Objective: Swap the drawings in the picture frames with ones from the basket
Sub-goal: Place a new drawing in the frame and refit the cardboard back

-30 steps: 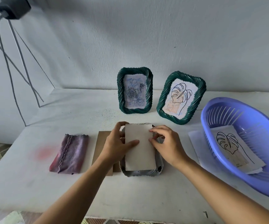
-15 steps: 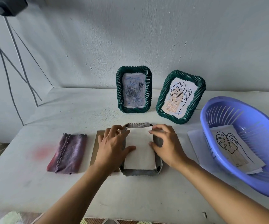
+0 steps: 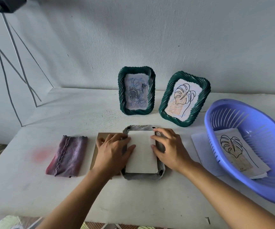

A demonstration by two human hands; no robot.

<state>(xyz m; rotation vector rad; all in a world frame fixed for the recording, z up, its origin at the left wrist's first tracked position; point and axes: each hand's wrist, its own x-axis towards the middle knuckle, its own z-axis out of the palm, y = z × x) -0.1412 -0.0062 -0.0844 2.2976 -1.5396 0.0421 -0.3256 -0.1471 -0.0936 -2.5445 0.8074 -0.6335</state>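
Head view: purple basket (image 3: 257, 123) with a leaf drawing (image 3: 232, 146) sits right of the right hand (image 3: 169, 149); between that and the left hand (image 3: 112, 151) lies a face-down grey frame (image 3: 141, 176), whose white sheet (image 3: 141, 154) both press, fingers flat.

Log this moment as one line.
phase: sheet pressed into face-down frame | left hand: presses sheet edge | right hand: presses sheet edge

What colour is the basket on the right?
The basket is lilac-blue, best seen in the head view.
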